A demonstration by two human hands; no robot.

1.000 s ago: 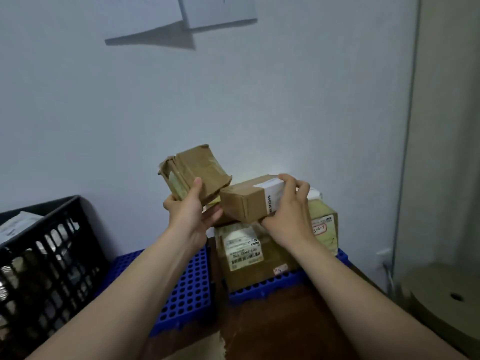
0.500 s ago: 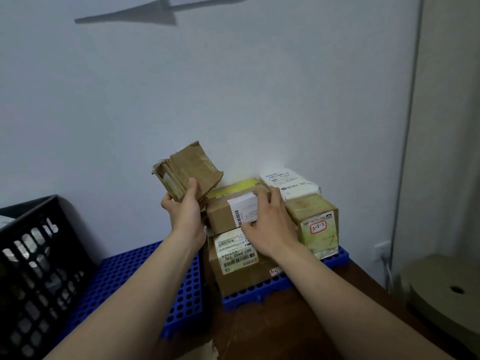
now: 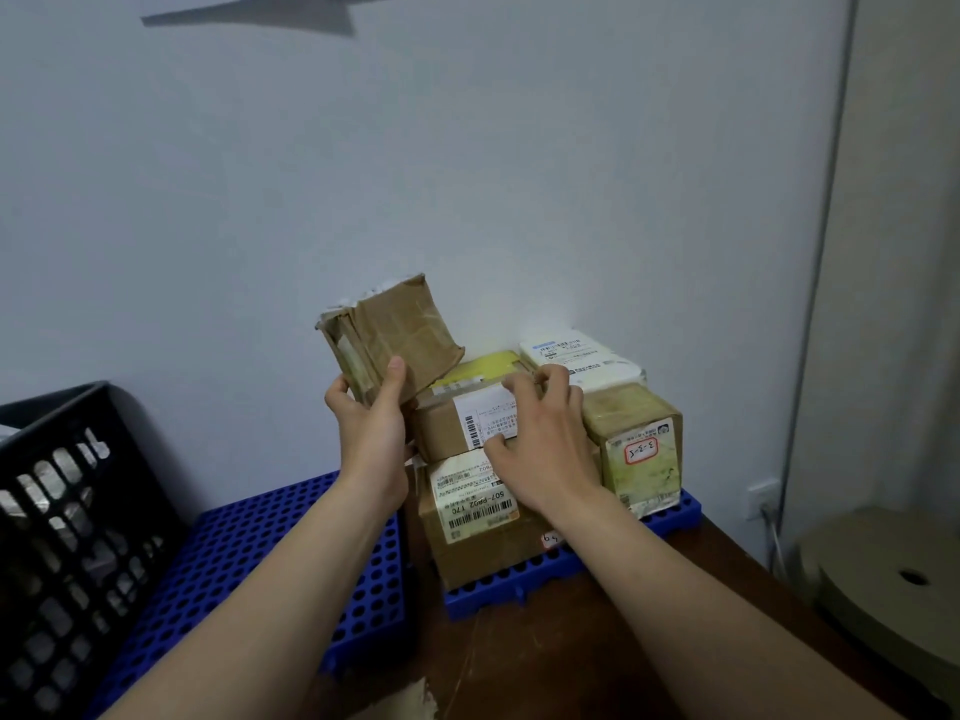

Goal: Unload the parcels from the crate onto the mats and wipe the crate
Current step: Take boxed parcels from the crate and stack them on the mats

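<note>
Stacking: the right hand (image 3: 540,449) clasps a white-labelled brown cardboard box (image 3: 452,428), seating it on the stack on the right blue perforated mat (image 3: 675,506), while the left hand (image 3: 371,433) grips a crumpled brown parcel (image 3: 400,335) aloft, seemingly next to place.

Dim, cool indoor light leaves the wall (image 3: 467,174) a flat grey-blue. A paler patch glows on it just above the parcels (image 3: 488,543), and a hard dark shadow (image 3: 249,15) slants across its top edge. The middle is sharp: the labels (image 3: 475,504) read clearly. The crate (image 3: 62,537) at the left is murky and smeared, and the roll (image 3: 893,579) at the lower right is soft. Wide-angle distortion bows the corner line (image 3: 826,252) and stretches the forearms (image 3: 249,631) toward the bottom edge. The table (image 3: 509,657) lies dark brown in shade.
</note>
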